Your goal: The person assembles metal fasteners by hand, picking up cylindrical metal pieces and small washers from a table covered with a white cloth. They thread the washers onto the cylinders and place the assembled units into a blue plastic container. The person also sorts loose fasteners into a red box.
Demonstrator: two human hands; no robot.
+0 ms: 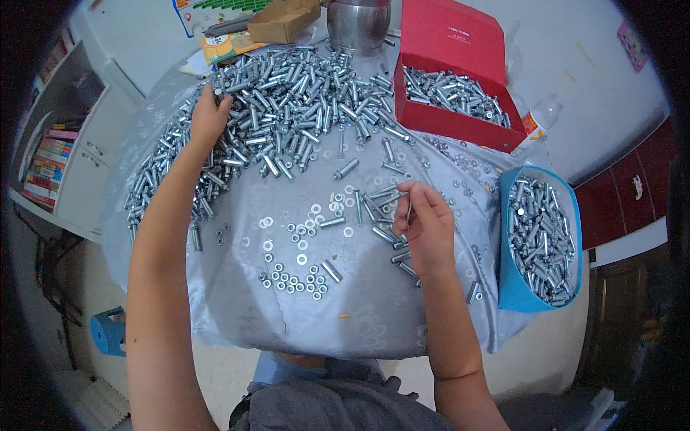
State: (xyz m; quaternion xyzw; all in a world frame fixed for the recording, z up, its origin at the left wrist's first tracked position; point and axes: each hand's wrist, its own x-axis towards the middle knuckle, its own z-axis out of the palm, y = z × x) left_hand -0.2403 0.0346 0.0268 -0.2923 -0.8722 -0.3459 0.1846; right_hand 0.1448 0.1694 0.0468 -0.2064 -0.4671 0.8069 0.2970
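Pinching a bolt (408, 212) in right hand (425, 228) grip, left hand (207, 118) grip buried in bolt pile (302, 100)

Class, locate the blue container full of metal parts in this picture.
In the head view the blue container sits at the table's right edge, just right of the right hand, below the red box.

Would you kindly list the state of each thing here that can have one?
Red box: lid open, partly filled with bolts.
Blue bin: open, nearly full of bolts.
Bolt pile: heaped loose on the table.
Washers: scattered flat.
Plastic bottle: capped, lying tilted.
Left hand: reaching into the pile.
Right hand: pinching a thin bolt.
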